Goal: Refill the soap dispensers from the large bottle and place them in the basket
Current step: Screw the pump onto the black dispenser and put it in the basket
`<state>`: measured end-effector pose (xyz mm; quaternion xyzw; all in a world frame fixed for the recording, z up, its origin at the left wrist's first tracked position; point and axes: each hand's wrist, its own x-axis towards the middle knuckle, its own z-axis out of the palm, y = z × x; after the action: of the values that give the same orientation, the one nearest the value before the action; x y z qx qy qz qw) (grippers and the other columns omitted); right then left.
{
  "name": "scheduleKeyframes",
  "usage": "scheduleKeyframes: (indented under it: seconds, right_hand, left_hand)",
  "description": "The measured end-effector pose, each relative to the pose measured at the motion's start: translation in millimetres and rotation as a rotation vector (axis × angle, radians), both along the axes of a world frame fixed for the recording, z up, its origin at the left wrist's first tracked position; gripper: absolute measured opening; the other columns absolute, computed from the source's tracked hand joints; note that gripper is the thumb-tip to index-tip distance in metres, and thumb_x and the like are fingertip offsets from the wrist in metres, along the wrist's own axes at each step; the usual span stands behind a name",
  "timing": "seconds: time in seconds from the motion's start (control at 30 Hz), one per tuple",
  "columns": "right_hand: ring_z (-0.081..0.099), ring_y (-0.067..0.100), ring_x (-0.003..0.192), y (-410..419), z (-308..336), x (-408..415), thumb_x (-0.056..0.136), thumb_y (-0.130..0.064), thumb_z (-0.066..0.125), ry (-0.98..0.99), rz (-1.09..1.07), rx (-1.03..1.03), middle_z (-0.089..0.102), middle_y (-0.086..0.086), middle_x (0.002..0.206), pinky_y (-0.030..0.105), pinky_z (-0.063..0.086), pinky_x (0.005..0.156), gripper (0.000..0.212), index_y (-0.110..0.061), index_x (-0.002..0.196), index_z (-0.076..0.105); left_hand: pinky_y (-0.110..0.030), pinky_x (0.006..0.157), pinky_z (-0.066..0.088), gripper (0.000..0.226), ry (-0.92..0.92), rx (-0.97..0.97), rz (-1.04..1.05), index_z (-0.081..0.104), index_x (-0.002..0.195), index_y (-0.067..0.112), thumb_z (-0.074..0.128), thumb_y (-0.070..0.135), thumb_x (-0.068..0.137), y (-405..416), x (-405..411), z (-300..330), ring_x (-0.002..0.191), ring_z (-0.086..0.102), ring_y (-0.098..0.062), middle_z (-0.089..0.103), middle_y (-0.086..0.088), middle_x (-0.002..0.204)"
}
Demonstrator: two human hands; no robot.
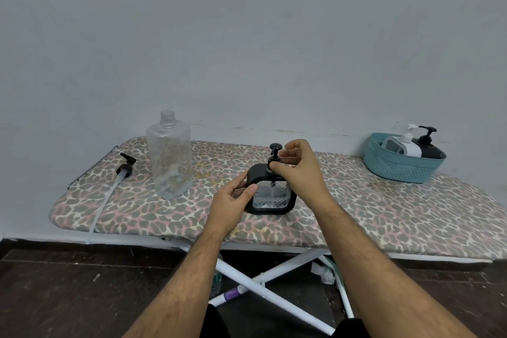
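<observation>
A squat black-framed dispenser with a faceted clear body (271, 195) is stood near the middle of the leopard-print ironing board (384, 208), where it is steadied at its left side by the left hand (233, 200), while its black pump collar (272, 164) is pinched by the fingertips of the right hand (297, 170). The step in hand is judged to be the screwing of the pump onto or off this dispenser; which cannot be told. The tall clear square bottle (170, 156), uncapped and nearly empty, is left just beside, its long-tubed pump (124, 169) laid flat further left, and once the dispenser is filled and closed a lift across to the teal plastic basket (400, 170), where a white and a black dispenser (425, 145) are already held, will be called for.
</observation>
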<state>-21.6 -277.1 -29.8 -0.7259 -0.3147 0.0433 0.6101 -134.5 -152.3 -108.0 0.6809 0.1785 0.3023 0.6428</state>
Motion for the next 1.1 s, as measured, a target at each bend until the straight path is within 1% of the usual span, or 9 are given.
scheduleKeyframes:
  seconds: [0.07, 0.2, 0.3, 0.4, 0.57, 0.73, 0.83, 0.93, 1.1]
  right_hand:
    - [0.066, 0.021, 0.094, -3.0, 7.5, 3.4, 0.087, -0.005, 0.07, 0.126, 0.051, 0.066, 0.068, 0.006, 0.106, 0.03, 0.056, 0.075, 0.042, -0.021, 0.117, 0.045]
    - [0.067, 0.008, 0.093, -8.5, 18.6, 12.0, 0.092, 0.002, 0.059, 0.129, 0.16, -0.003, 0.069, 0.006, 0.112, 0.015, 0.051, 0.066, 0.057, -0.024, 0.136, 0.035]
    - [0.07, 0.016, 0.097, -5.7, 18.6, 19.8, 0.092, -0.001, 0.061, 0.052, 0.21, -0.11, 0.074, 0.004, 0.105, 0.028, 0.052, 0.08, 0.064, -0.027, 0.143, 0.033]
    - [0.071, 0.017, 0.099, -4.1, 17.7, 22.1, 0.089, -0.007, 0.069, -0.023, 0.195, -0.167, 0.075, 0.003, 0.1, 0.032, 0.053, 0.087, 0.064, -0.025, 0.142, 0.039]
    - [0.063, 0.011, 0.084, -1.8, 14.8, 20.8, 0.08, -0.017, 0.083, -0.073, 0.123, -0.176, 0.063, -0.002, 0.088, 0.023, 0.049, 0.079, 0.065, -0.023, 0.133, 0.048]
    - [0.062, 0.014, 0.091, 3.9, 14.7, 15.0, 0.082, -0.022, 0.081, -0.055, 0.127, -0.171, 0.061, 0.004, 0.101, 0.026, 0.049, 0.08, 0.064, -0.025, 0.136, 0.046]
    - [0.067, 0.019, 0.102, 2.5, 15.4, 19.0, 0.088, -0.006, 0.068, 0.061, 0.194, -0.108, 0.069, 0.009, 0.109, 0.031, 0.051, 0.087, 0.066, -0.024, 0.145, 0.039]
    - [0.071, 0.019, 0.103, 0.4, 12.2, 20.9, 0.087, 0.001, 0.066, 0.077, 0.204, -0.075, 0.077, 0.006, 0.098, 0.035, 0.053, 0.095, 0.067, -0.02, 0.145, 0.04]
    - [0.064, 0.013, 0.084, 1.9, 4.1, 17.6, 0.076, -0.02, 0.086, -0.026, 0.084, -0.104, 0.062, -0.001, 0.086, 0.03, 0.053, 0.084, 0.069, -0.023, 0.134, 0.05]
  left_hand:
    - [-0.02, 0.082, 0.056, 0.048, 0.0, -0.002, -0.002, 0.055, 0.138, 0.026, 0.068, 0.022, 0.092, -0.2, -1.0, 0.0, 0.099, 0.068, 0.002, 0.066, 0.01, 0.118]
    - [-0.016, 0.078, 0.055, 0.048, -0.002, -0.003, -0.004, 0.054, 0.138, 0.027, 0.067, 0.02, 0.093, -1.7, -1.1, 2.3, 0.097, 0.067, 0.005, 0.065, 0.015, 0.113]
    - [-0.017, 0.078, 0.055, 0.048, -0.007, -0.005, -0.006, 0.054, 0.138, 0.027, 0.067, 0.02, 0.092, -1.3, -0.6, 2.1, 0.097, 0.067, 0.004, 0.065, 0.013, 0.114]
    - [-0.019, 0.079, 0.056, 0.048, -0.005, -0.013, -0.005, 0.055, 0.138, 0.026, 0.068, 0.021, 0.092, -0.6, -0.7, 0.9, 0.1, 0.068, 0.001, 0.066, 0.007, 0.119]
    - [-0.016, 0.076, 0.055, 0.046, -0.011, -0.006, -0.005, 0.056, 0.137, 0.025, 0.068, 0.02, 0.092, -0.5, -0.1, 1.0, 0.098, 0.067, 0.003, 0.066, 0.007, 0.118]
    - [-0.018, 0.078, 0.056, 0.048, -0.009, -0.015, -0.01, 0.055, 0.138, 0.024, 0.067, 0.021, 0.092, 0.4, 0.1, 0.0, 0.099, 0.068, 0.002, 0.065, 0.004, 0.12]
    - [-0.017, 0.077, 0.056, 0.049, -0.012, -0.021, -0.01, 0.055, 0.139, 0.023, 0.068, 0.021, 0.092, 0.7, 0.6, -0.2, 0.1, 0.067, 0.003, 0.065, 0.004, 0.122]
    - [-0.016, 0.077, 0.055, 0.048, -0.017, -0.017, -0.008, 0.055, 0.138, 0.022, 0.068, 0.02, 0.092, 1.4, 1.3, -1.5, 0.098, 0.067, 0.003, 0.065, 0.003, 0.121]
    - [-0.024, 0.082, 0.058, 0.047, -0.016, -0.03, -0.013, 0.057, 0.137, 0.023, 0.069, 0.019, 0.091, 3.6, 2.9, -4.7, 0.103, 0.069, -0.007, 0.067, -0.001, 0.123]
